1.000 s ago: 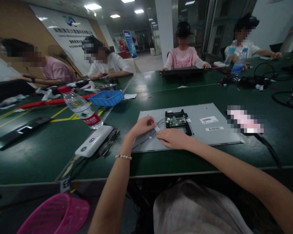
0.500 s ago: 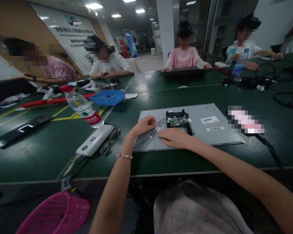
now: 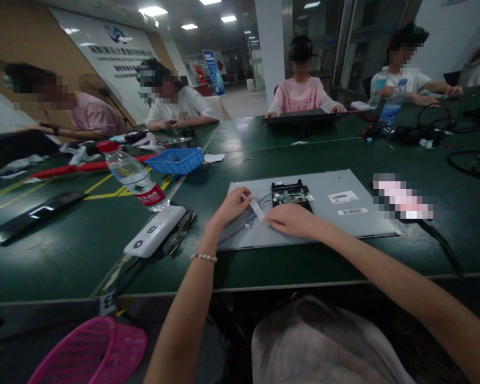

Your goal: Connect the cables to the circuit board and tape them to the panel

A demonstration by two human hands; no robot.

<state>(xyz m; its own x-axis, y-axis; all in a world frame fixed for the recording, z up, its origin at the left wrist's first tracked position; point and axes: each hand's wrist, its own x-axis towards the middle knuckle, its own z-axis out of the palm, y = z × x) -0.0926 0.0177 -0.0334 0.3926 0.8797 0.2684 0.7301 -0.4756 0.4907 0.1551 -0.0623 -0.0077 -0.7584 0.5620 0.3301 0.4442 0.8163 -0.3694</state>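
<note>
A flat grey metal display panel (image 3: 336, 218) lies on the green table in front of me, with a circuit board (image 3: 290, 196) in a black bracket on it. Between my hands stretches a short whitish strip of tape (image 3: 257, 209) above the panel. My left hand (image 3: 236, 204) pinches its upper left end. My right hand (image 3: 291, 220) has its fingertips closed at the lower right end and covers part of the black bracket. Thin grey cables (image 3: 236, 230) run from the board under the strip to the panel's left side.
Left of the panel are a white power bank (image 3: 156, 230), eyeglasses (image 3: 178, 233), a water bottle (image 3: 138, 178) and a blue tray (image 3: 176, 160). A phone (image 3: 404, 197) with a cable lies right. A pink basket (image 3: 92, 352) stands below the table edge. Several people sit around the table.
My hands have moved slightly apart, the left up and left, the right a little right. More of the whitish tape strip now shows between them.
</note>
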